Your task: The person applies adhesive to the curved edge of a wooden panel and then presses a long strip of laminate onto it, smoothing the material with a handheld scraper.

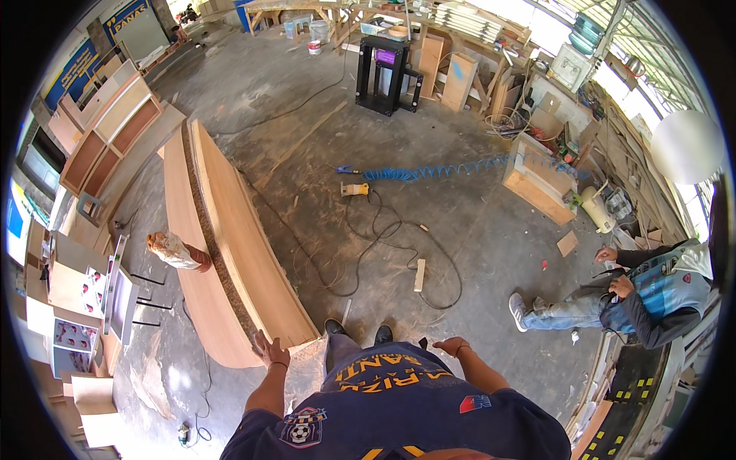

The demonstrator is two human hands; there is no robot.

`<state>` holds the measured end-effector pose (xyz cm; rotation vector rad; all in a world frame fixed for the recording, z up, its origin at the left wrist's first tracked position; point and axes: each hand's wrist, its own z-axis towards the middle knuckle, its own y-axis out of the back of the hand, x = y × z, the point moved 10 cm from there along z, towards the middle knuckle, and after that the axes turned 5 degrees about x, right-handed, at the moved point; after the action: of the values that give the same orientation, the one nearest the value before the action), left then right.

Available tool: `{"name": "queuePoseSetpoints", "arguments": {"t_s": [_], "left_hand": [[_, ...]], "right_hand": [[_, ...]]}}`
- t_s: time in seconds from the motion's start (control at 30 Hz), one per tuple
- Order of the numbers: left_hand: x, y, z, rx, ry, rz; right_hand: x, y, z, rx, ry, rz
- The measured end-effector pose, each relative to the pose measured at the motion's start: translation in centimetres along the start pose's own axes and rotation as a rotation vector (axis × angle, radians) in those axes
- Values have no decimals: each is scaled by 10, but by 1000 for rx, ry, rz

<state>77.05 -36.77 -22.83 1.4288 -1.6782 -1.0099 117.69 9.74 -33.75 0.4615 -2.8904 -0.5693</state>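
Note:
A long pale wooden workpiece [245, 238] lies to my left, made of two boards with a narrow rough brown gap between them; the outer board [184, 307] has a curved edge. My left hand [271, 351] is at its near end, fingers spread and nothing in them. Whether the fingertips touch the wood cannot be made out. On the outer board stands a reddish-brown container [198, 259] topped with crumpled, stained plastic. My right hand [452, 346] is beside my body over the floor, fingers loosely apart, with nothing visible in it.
Ahead on the floor are a yellow power tool [354, 188] with a looping black cable [359, 264], a blue coiled air hose [406, 174] and a wood offcut [419, 275]. A black metal frame [381, 77] stands farther off. At right, a person [652, 287] sits near a wooden box [537, 188].

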Motion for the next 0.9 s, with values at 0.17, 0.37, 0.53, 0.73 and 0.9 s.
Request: {"name": "queuePoseSetpoints", "arguments": {"t_s": [0.17, 0.37, 0.53, 0.73, 0.9], "left_hand": [[-2, -15, 22, 180, -60, 312], [-12, -26, 36, 209, -217, 641], [-39, -17, 33, 281, -368, 754], [-45, -31, 44, 473, -489, 818], [-51, -55, 57, 501, -643, 806]], "right_hand": [[-2, 5, -7, -80, 34, 50], [-46, -23, -12, 33, -120, 132], [-78, -54, -12, -37, -103, 195], [-37, -108, -84, -131, -17, 285], [-30, -171, -70, -159, 82, 595]]}}
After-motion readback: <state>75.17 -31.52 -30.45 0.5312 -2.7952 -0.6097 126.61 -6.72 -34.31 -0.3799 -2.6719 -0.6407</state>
